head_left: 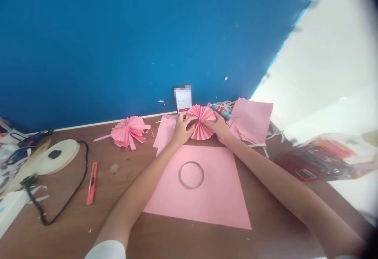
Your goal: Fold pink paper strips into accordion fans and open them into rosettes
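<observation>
Between my two hands is a pleated pink paper rosette (201,131), spread into a full circle. My left hand (183,128) grips its left side, with fingers reaching toward the centre. My right hand (219,127) holds the right side, its thumb near the middle folds. Below the rosette lies a pink paper sheet (218,196) flat on the table, with a thin grey ring (191,187) resting on it. Another pleated pink rosette (125,131), with loose strips sticking out, sits to the left.
A phone (183,99) leans on the blue wall. Pink paper sheets (254,119) and a blue tube (223,111) lie at right, near a plastic bag (319,158). A red box cutter (92,183), a white tape roll (67,154) and a black cable (66,208) occupy the left.
</observation>
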`<act>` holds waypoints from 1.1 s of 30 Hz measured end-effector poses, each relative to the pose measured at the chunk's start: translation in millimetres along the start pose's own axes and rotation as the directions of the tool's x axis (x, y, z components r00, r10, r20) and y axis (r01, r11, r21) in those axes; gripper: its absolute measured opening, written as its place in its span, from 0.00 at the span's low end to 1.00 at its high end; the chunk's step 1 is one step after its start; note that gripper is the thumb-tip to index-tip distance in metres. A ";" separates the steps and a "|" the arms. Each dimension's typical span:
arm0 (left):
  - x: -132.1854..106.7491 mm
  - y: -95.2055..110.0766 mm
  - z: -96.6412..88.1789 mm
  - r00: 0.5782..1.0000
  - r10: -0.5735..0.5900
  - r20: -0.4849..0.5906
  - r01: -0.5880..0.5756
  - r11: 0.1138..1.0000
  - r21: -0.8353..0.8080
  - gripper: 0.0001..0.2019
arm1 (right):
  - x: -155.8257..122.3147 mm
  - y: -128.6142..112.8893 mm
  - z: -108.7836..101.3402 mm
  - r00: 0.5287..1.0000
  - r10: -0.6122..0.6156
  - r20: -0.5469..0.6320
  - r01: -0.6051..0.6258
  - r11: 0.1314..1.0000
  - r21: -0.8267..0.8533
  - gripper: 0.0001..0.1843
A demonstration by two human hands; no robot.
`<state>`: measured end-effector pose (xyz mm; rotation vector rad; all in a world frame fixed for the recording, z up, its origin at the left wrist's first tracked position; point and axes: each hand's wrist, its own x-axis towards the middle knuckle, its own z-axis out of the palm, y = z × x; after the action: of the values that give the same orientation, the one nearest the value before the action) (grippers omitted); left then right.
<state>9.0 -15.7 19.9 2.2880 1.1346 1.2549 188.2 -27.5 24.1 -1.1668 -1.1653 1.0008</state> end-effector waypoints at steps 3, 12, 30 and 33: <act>-1.1 4.4 -2.0 0.998 0.040 -0.057 -0.031 0.989 0.142 0.08 | 0.7 0.1 0.9 1.000 0.011 0.007 -0.011 0.999 -0.051 0.33; -2.7 3.7 -1.0 0.993 0.099 -0.066 -0.069 0.930 0.361 0.05 | 0.4 6.2 3.4 1.000 -0.001 -0.020 0.001 1.000 -0.023 0.31; -8.5 -2.5 5.8 0.976 0.183 0.120 -0.216 0.892 0.396 0.12 | -5.5 7.5 6.8 0.996 -0.081 -0.028 0.079 0.994 -0.077 0.27; -8.6 -3.2 6.1 0.981 0.169 0.091 -0.191 0.918 0.348 0.12 | -4.3 8.0 6.6 0.995 -0.096 -0.021 0.094 0.992 -0.089 0.29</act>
<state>9.8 -19.5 9.6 2.7317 1.2386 1.1066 181.1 -29.6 15.7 -1.1786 -1.2433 0.8677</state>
